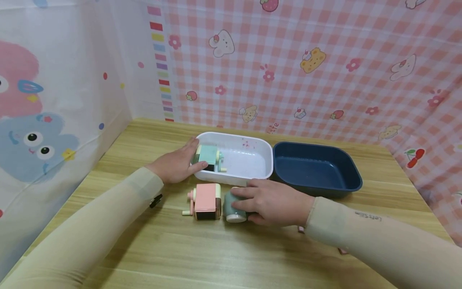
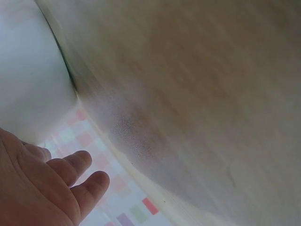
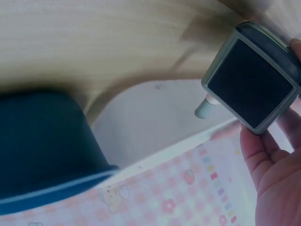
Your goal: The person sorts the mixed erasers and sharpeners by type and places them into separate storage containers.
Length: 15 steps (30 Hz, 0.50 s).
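Note:
My left hand [image 1: 177, 162] rests at the left end of a white plastic basin [image 1: 234, 181], its fingers extended along the end and its thumb by the front rim. Inside that basin sits a mint-green crank pencil sharpener [image 1: 208, 155], close to the thumb. In front of the basin my right hand [image 1: 276, 202] grips a grey-green pencil sharpener [image 1: 231, 206]. The right wrist view shows its dark panel [image 3: 251, 84] and small crank handle [image 3: 204, 109], with fingers curled round the body. Just left of it, a pink pencil sharpener [image 1: 206, 200] stands on the table.
A dark blue basin [image 1: 317, 186] stands right beside the white one. Small pink pieces [image 1: 343, 251] show partly from under the right forearm. A black clip-like item [image 1: 155, 201] shows by the left cuff. Patterned cloth [image 1: 288, 80] hangs behind the wooden table [image 1: 180, 253].

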Available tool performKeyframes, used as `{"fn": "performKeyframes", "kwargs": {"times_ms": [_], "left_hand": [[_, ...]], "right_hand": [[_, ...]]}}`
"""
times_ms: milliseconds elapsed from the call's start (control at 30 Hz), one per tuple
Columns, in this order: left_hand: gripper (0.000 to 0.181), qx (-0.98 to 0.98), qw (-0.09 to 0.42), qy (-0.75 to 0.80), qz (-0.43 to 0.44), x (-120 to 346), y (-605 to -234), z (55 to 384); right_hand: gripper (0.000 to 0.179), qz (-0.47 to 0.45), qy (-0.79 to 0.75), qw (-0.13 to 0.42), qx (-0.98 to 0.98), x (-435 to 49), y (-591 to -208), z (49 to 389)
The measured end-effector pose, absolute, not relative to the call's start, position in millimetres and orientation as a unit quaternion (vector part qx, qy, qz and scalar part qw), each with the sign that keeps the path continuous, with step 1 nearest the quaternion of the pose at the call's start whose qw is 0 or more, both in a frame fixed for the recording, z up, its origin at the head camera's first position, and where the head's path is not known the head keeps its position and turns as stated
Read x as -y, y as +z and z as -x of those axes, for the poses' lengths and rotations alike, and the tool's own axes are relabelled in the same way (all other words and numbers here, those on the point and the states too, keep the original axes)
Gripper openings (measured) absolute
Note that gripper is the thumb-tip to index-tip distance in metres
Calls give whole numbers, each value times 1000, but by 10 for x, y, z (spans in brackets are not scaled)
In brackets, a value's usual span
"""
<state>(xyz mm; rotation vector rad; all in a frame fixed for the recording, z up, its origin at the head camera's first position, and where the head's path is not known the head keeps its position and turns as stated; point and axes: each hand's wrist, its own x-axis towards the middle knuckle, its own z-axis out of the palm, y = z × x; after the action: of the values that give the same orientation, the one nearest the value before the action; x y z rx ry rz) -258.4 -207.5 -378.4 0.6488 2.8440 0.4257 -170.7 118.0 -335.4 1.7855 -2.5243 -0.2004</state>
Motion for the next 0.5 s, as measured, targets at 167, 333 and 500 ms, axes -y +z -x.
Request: {"fn": "performKeyframes", "kwargs": {"times_ms": [167,333,500], "left_hand": [[102,-960,99,145,-216,2078,-3782,2583],[100,-961,97,147,-215,2073,-3779,2582],[100,-961,97,147,-214,2070,-3781,2582]], "right_hand": [[47,-594,-64,70,799,-1184,-3284,1676],[46,-602,-51,105,790,-1173,-3183,1648],[49,-592,-53,108,797,-1170,-3084,1655]]}}
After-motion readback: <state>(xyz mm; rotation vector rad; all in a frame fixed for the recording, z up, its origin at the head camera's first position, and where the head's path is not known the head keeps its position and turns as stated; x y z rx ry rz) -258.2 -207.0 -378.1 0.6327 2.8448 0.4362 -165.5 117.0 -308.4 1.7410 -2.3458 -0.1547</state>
